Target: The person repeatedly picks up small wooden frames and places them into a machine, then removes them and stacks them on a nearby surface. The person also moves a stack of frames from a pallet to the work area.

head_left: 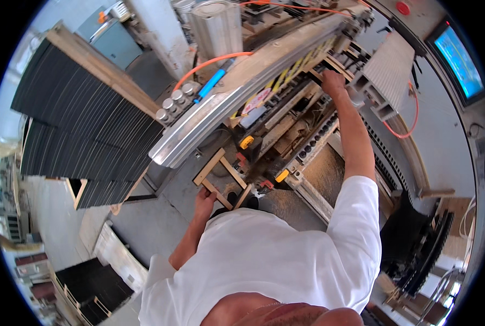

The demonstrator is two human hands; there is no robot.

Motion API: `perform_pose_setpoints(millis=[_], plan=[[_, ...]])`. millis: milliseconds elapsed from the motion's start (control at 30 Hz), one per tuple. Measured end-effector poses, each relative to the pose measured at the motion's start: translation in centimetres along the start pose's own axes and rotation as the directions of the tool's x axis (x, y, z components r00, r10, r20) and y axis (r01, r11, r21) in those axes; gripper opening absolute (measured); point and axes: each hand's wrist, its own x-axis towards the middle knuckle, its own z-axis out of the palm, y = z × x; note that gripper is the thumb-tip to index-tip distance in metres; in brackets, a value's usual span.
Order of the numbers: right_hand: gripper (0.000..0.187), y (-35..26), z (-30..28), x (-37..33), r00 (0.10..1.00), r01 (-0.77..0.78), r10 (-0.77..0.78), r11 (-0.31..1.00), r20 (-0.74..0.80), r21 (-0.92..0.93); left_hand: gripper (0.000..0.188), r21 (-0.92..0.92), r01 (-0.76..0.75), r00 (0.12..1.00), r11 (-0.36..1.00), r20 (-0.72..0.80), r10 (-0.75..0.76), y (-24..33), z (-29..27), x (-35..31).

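Note:
Low at my left side, my left hand (204, 202) is closed on one edge of a small rectangular wooden frame (234, 174) with pale bars and dark outer edges. The frame hangs in front of my body, beside the near end of a long woodworking machine (286, 130). My right arm reaches far forward over the machine. There my right hand (334, 82) is bent round a pale wooden piece (339, 66) lying between the machine's rails. Its fingertips are small and partly hidden.
Stacked dark panels (90, 119) rise at the left. A metal beam with a blue pen-like tool (212, 84) spans the machine. At the right are an aluminium profile (386, 73) and a lit screen (459, 60). Sawdust (321, 176) covers part of the machine bed. An orange hose (207, 64) curves over the beam.

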Motion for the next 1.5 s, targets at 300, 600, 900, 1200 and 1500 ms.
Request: perform_pose_setpoints(millis=[300,600,900,1200,1500], plan=[[0.018,1.8,0.2,0.2,0.990,0.128,-0.130,0.991,-0.047,-0.041,0.032,0.110,-0.084,0.965,0.990,-0.240,0.109,-2.8,-0.8,0.8],[0.013,1.5,-1.1,0.1,0.989,0.113,-0.126,0.982,-0.080,-0.152,0.029,0.178,-0.211,0.925,0.961,-0.281,0.255,9.0,-4.5,-6.7],[0.021,-0.4,-1.8,-0.7,0.999,0.024,-0.027,0.985,-0.019,-0.171,0.027,0.018,-0.630,0.745,0.776,-0.268,0.611,22.0,-16.7,-14.9],[0.029,-7.3,-9.0,-8.7,0.857,0.171,0.047,0.913,-0.513,0.370,0.035,0.018,-0.869,0.422,0.494,-0.491,0.762,38.4,-37.6,-18.5],[0.020,-20.1,-11.3,-25.4,0.840,0.291,0.249,0.543,-0.482,0.787,0.023,-0.069,-0.699,0.661,0.711,-0.441,0.607,50.7,-54.5,-6.7]])
